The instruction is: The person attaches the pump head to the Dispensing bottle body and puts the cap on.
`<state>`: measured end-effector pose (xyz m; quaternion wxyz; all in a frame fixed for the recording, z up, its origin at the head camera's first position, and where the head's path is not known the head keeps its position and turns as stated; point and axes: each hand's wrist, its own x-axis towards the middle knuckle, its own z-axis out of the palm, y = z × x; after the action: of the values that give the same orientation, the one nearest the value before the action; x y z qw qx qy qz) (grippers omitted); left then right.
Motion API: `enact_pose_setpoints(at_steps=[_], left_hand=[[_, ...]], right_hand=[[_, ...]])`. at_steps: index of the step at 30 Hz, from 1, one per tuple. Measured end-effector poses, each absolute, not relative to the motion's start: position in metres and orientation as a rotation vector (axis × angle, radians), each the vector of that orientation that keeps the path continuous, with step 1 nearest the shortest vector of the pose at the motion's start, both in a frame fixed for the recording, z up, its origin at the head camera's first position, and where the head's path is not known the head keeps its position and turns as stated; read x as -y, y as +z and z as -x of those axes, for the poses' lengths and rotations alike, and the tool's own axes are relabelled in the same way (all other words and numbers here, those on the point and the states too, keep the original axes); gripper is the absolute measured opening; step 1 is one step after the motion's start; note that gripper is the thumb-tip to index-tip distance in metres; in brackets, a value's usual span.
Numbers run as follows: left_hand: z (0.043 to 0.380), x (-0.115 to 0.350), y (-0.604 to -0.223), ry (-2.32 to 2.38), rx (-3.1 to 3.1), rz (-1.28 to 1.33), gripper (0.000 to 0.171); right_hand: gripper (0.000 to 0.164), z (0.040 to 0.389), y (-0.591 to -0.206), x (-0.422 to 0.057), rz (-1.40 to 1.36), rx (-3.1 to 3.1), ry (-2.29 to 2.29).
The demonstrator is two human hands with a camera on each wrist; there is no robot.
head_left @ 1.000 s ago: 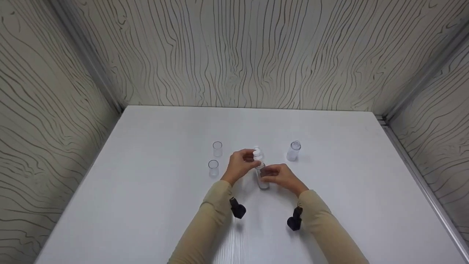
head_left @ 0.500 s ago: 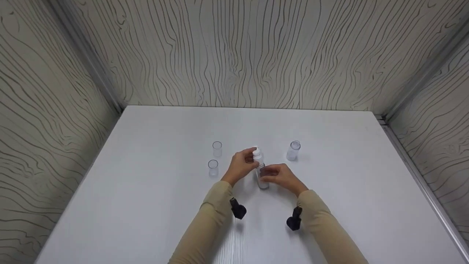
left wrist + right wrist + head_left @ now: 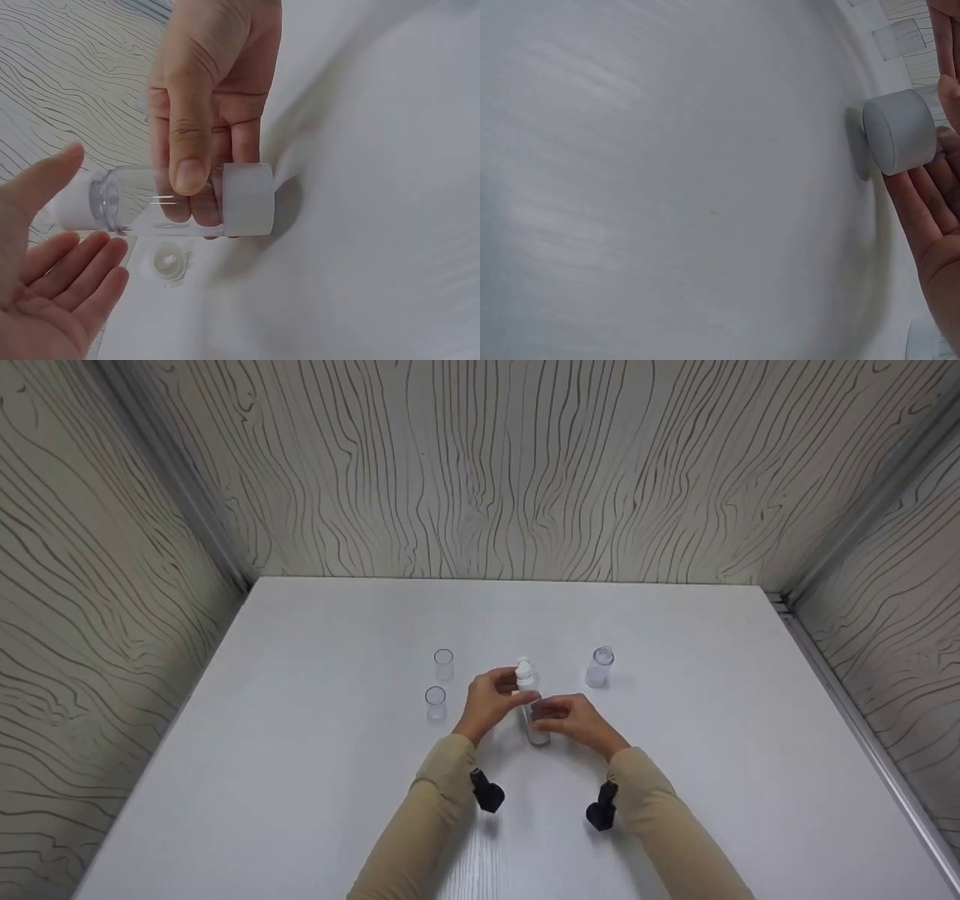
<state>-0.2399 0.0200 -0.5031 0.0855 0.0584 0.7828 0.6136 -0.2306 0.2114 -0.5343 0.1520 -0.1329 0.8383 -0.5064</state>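
Observation:
A clear cylindrical pump bottle (image 3: 142, 196) with a thick white base (image 3: 249, 199) stands between both hands in the head view, tilted slightly. Its white pump top (image 3: 526, 675) sits at the bottle's mouth. My right hand (image 3: 576, 720) grips the clear body, thumb on one side and fingers on the other. Around the pump top lies my left hand (image 3: 491, 701), thumb on the near side and fingers behind. In the left wrist view that thumb and the fairly straight fingers stand spread, with a gap between thumb and white collar (image 3: 73, 202).
Two small clear cups (image 3: 444, 665) (image 3: 436, 703) stand left of the hands on the white table (image 3: 315, 720). A clear bottle-like container (image 3: 599, 667) stands to the right. Patterned walls (image 3: 480, 472) enclose the table's back and sides.
My left thumb and fingers have shifted around the pump top, and the thumb now lies further across its near side. The pump top appears slightly turned. My right hand has stayed on the bottle.

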Motion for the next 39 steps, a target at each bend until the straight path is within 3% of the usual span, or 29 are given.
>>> enact_pose_setpoints(at_steps=[13,39], left_hand=[[0.2378,-0.0229,-0.5059,1.935,-2.438,-0.060,0.041],[0.2381,-0.0207,-0.5030,1.869,-2.387,-0.174,0.039]], right_hand=[[0.049,0.2294,-0.5321,-0.2123,0.366,-2.372,-1.479],[0.045,0.2317,-0.5355,-0.2129,0.436,-2.368,-1.496]])
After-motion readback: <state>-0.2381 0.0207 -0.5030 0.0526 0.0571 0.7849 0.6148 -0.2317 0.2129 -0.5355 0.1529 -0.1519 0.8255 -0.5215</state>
